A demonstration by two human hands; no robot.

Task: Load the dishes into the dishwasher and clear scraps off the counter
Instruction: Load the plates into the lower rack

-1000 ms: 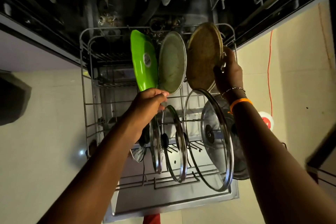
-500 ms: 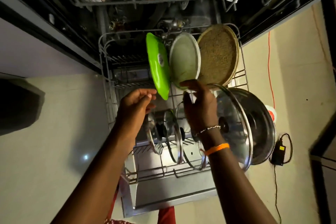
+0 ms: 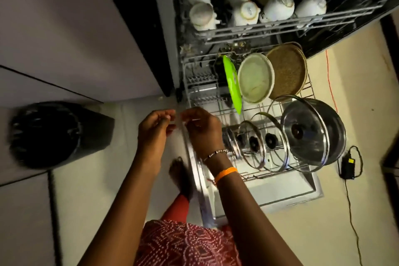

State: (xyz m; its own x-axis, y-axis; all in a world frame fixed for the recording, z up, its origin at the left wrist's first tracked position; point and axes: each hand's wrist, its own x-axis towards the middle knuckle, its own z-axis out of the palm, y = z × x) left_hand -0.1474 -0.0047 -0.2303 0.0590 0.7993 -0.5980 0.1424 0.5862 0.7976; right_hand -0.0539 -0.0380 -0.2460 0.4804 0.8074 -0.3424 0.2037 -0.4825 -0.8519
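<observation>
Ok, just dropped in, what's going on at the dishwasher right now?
A person stands over the open dishwasher. The lower rack holds a green plate, a pale plate, a woven tray and several glass lids; cups fill the upper rack. The left hand and right hand are together at the rack's left edge, holding no dish.

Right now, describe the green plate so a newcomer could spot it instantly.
Find the pulled-out lower dishwasher rack. At its back stand three plates on edge; the green plate is the leftmost, beside a pale round plate. It is the only bright green item, seen nearly edge-on.
</observation>
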